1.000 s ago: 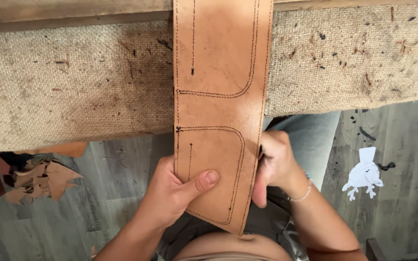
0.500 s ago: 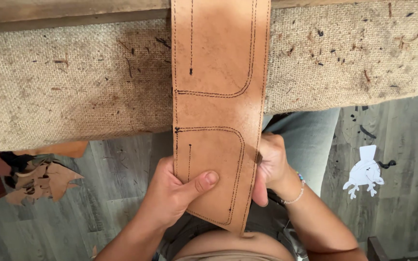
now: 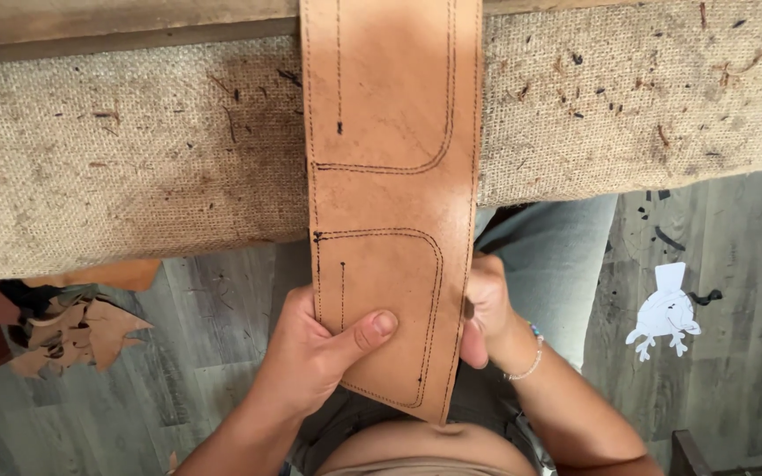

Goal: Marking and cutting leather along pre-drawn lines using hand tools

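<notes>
Below burlap bench (image 3: 125,167), left hand (image 3: 315,353), right hand (image 3: 487,308) pinch stitched leather strip (image 3: 390,123).

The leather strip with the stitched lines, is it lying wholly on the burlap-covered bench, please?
No, the leather strip overhangs the burlap-covered bench, its lower end held by both hands.

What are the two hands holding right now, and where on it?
Both hold the tan leather strip near its lower end: the left hand grips its left edge, thumb across the face; the right hand grips its right edge.
</notes>
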